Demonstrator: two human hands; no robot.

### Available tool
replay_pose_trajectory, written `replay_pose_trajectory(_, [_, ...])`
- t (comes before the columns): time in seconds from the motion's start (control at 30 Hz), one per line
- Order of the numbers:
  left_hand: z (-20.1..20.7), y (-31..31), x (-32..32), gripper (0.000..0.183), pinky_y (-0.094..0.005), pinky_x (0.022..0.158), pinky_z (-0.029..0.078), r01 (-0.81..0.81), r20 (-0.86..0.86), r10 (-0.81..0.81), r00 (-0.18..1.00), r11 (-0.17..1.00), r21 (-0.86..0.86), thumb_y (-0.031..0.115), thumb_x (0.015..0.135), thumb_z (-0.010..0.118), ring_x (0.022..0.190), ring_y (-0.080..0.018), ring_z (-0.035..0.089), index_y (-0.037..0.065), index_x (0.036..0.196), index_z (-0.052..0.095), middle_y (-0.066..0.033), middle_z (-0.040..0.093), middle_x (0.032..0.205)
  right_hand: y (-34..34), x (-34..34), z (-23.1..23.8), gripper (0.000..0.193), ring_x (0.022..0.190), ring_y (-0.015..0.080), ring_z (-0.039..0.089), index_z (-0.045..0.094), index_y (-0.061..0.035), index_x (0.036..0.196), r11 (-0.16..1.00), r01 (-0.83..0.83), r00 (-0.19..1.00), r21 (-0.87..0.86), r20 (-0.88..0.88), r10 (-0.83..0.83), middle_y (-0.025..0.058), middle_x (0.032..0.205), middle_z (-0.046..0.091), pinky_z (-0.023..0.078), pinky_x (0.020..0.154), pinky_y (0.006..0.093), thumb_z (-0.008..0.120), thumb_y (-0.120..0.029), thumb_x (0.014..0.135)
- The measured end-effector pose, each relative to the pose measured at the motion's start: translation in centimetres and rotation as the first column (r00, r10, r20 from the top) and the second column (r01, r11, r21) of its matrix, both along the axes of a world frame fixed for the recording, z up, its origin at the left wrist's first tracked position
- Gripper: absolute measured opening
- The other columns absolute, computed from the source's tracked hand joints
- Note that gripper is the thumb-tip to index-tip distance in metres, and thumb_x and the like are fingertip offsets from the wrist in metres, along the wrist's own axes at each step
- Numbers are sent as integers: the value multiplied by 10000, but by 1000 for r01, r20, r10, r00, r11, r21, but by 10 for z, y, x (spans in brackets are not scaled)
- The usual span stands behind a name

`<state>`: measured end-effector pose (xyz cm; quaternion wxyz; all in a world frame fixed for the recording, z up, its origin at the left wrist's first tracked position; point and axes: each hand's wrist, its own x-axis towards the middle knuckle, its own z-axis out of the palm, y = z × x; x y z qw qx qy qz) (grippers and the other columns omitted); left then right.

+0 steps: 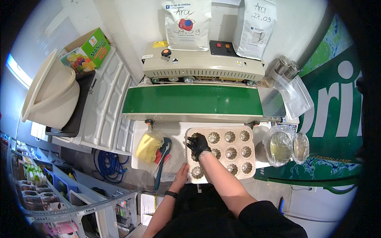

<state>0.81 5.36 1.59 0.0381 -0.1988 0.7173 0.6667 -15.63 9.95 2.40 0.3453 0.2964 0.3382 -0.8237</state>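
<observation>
A beige baking pan [220,150] with fluted metallic-looking cups lies in front of me. My right hand [198,146], in a black glove, reaches over it with its fingers bent down at the far-left cups. Its fingertips are partly hidden, and I cannot make out what they hold, if anything. My bare left hand [181,175] grips the pan's near-left edge. Left of the pan are a pale yellow block [147,148] in clear plastic, which looks like butter, and a teal-handled kitchen tool [159,174] on a small red piece.
Behind the pan stands a band sealer [202,69] with a green belt [190,100], two white pouches [188,27] on top. Plastic-wrapped round containers [279,146] stand on the right. Cream tubs [53,93] and a fruit box [89,51] sit left, above a coiled blue hose [109,166].
</observation>
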Motion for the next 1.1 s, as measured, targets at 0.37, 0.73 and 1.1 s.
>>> replay_pose_trajectory(0.37, [-9, 1, -5, 283, -261, 722, 373, -16, -52, 12, 999, 998, -65, 267, 868, 347, 768, -159, 477, 22, 967, 447, -115, 518, 824, 2, -10, -19, 279, 393, 108, 378, 542, -73, 830, 997, 23, 999, -80, 45, -19, 14, 565, 514, 386, 399, 223, 299, -210, 822])
replay_pose_trajectory(0.73, [-16, 3, 0, 292, -324, 658, 385, -84, -16, 83, 996, 991, -100, 285, 853, 356, 705, -268, 493, 17, 906, 458, -166, 502, 746, 3, -2, -15, 225, 453, 122, 453, 537, -46, 879, 907, 182, 983, -380, 44, -178, 46, 616, 526, 405, 447, 242, 352, -126, 778])
replay_pose_trajectory(1.1, [-8, 8, 3, 280, -374, 601, 393, -189, -15, 189, 982, 970, -155, 290, 847, 380, 722, -365, 511, 41, 923, 485, -207, 519, 732, 103, -47, 64, 400, 441, 70, 380, 427, -28, 1126, 726, -314, 545, 613, -509, 666, -18, 580, 447, 308, 399, 195, 376, -157, 751])
